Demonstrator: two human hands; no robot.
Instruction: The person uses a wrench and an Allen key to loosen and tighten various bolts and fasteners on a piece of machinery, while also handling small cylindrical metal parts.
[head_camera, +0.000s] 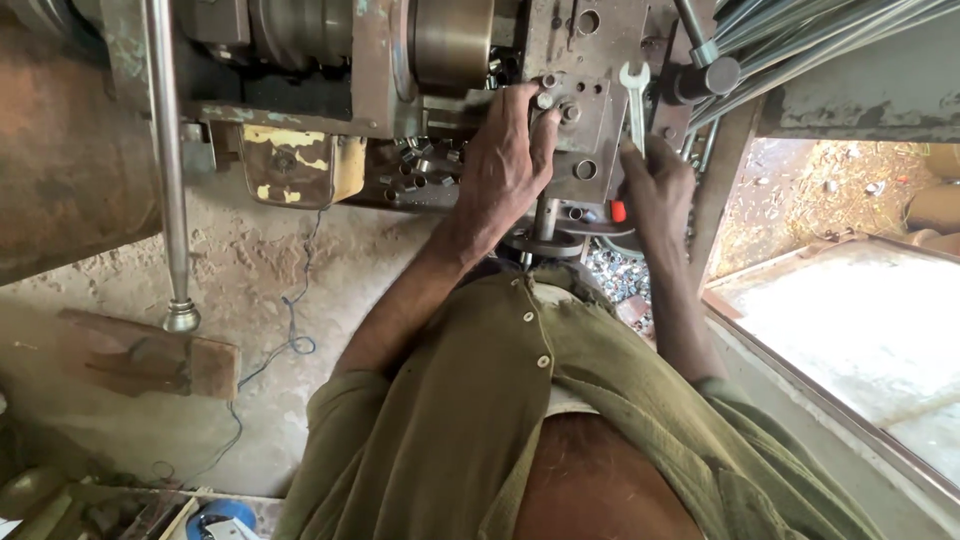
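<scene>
Both hands work at upper centre: the left hand (505, 165) rests open, fingertips on a bolt (546, 100) of the steel machine block (590, 60); the right hand (657, 185) grips an open-end wrench (635, 95) upright beside it.

Silver wrench (634, 98), olive shirt (520, 420), yellow-flaked plate (300, 165)

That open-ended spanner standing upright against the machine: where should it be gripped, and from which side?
Grip the spanner low on its flat shank, as the right hand does now, coming from below. Its open jaw points up beside the steel plate, so the top should probably stay free. The left hand rests on the plate's bolts, crowding that side.
</scene>
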